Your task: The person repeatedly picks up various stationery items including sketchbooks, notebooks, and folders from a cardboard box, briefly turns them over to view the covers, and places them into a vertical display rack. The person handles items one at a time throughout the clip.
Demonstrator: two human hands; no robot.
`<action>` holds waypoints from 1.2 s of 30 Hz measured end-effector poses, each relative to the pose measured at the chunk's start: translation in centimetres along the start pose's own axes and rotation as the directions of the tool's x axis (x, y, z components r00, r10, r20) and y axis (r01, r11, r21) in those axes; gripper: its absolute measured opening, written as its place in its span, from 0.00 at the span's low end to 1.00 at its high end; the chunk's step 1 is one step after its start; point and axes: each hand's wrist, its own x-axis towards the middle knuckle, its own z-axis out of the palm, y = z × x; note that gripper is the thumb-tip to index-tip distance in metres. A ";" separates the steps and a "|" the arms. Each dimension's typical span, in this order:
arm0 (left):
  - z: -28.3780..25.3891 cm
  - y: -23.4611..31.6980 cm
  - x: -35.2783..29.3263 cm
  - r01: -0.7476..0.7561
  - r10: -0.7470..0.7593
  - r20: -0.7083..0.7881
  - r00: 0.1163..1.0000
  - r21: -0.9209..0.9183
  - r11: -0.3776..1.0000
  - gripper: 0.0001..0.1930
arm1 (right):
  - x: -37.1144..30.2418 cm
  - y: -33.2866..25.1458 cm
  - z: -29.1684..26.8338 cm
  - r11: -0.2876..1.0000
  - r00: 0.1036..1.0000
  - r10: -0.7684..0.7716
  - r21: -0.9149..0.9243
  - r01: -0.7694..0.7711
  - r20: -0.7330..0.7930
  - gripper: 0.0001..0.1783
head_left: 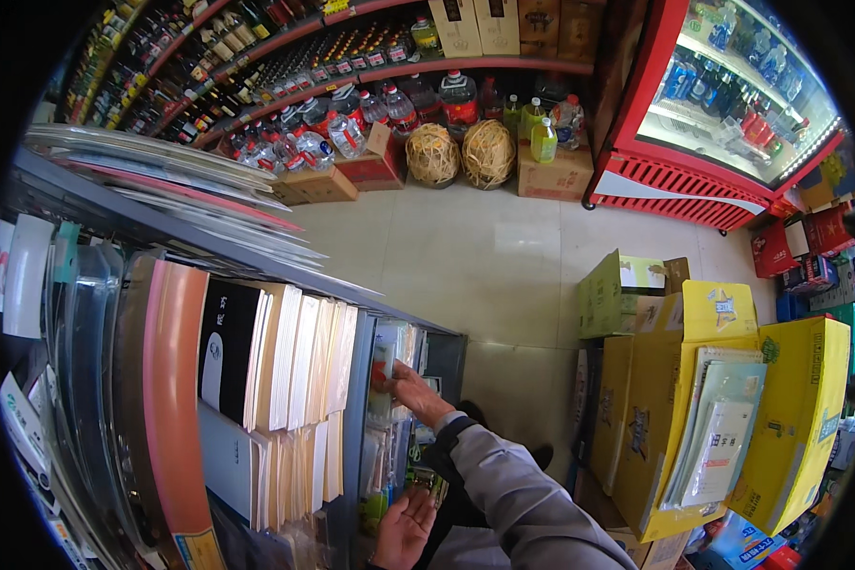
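Note:
My right hand (416, 394), in a grey sleeve with a dark cuff, reaches into the narrow end section of a grey metal shelf (454, 366). Its fingers close on the edge of a flat, pale packet (384, 353) with a red patch; the fingertips are partly hidden. Lower down, my left hand (407, 528) is palm up with loosely curved fingers and nothing in it. It is beside more thin, upright packets (375, 456) in the same section. What these packets contain is too small to tell.
Left of my hands stand rows of cream paper pads or envelopes (299, 361) and a brown-orange folder (173, 380). Yellow cartons (651, 418) stand on the right. Bottles (459, 100) and two straw-wrapped jars (489, 152) line the far wall, near a red drinks fridge (679, 161).

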 end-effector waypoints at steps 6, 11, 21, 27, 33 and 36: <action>-0.7 0.5 0.1 0.016 -0.015 0.017 1.000 -0.028 0.999 0.13 | 3.8 2.1 0.3 0.998 0.992 -0.006 0.057 0.014 -0.128 0.16; -0.5 0.7 0.3 0.029 -0.028 0.021 0.999 -0.055 0.998 0.13 | 7.0 3.1 2.1 0.994 0.975 -0.083 -0.080 0.068 -0.205 0.18; -0.6 1.6 1.3 0.016 -0.015 0.023 1.000 -0.048 0.999 0.12 | 9.2 5.0 2.2 0.875 0.900 -0.160 -0.480 -0.061 -0.405 0.19; 0.5 1.4 1.4 0.022 -0.020 0.062 0.998 -0.032 0.999 0.12 | 7.5 3.2 1.5 0.845 0.884 -0.094 -0.506 -0.172 -0.458 0.28; 1.8 1.0 0.7 -0.021 0.022 0.061 0.998 -0.023 1.000 0.11 | -1.2 0.4 1.6 0.781 0.881 -0.188 -0.610 -0.134 -0.434 0.22; 4.3 0.2 0.9 -0.017 0.016 0.024 1.000 0.038 0.999 0.10 | -5.7 2.3 -1.4 0.777 0.882 -0.368 -0.618 0.118 -0.293 0.19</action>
